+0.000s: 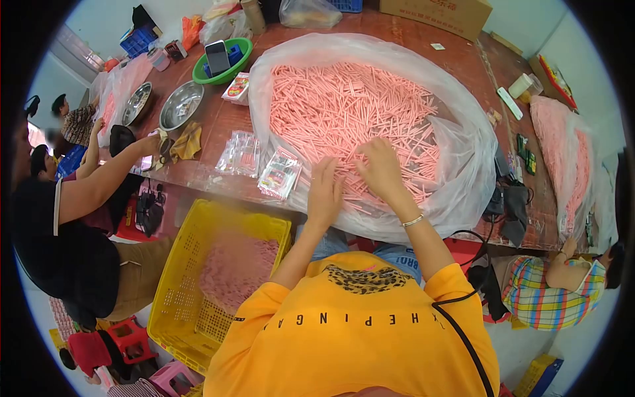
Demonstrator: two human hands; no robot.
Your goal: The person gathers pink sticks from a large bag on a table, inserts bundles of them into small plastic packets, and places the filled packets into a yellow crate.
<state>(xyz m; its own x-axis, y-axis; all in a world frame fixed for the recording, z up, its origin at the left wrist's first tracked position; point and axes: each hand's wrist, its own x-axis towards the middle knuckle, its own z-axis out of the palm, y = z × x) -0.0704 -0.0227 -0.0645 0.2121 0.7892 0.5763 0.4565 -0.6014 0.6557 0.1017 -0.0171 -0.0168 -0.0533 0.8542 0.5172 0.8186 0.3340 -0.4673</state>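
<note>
Pink sticks (344,99) lie in a plastic bag (471,142), upper centre, its rim spread apparently for easy access. Left hand (325,193) and right hand (382,171) curl at their near side; whether either grips any, I cannot tell. Packets (280,175) sit beside, seemingly within reach.

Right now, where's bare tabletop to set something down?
Bare red tabletop: between the right steel bowl and the sachets; also between the big bag, at its far right, and the white device. Crowded: front centre, filled by the bag, and around the dark pouches.
</note>
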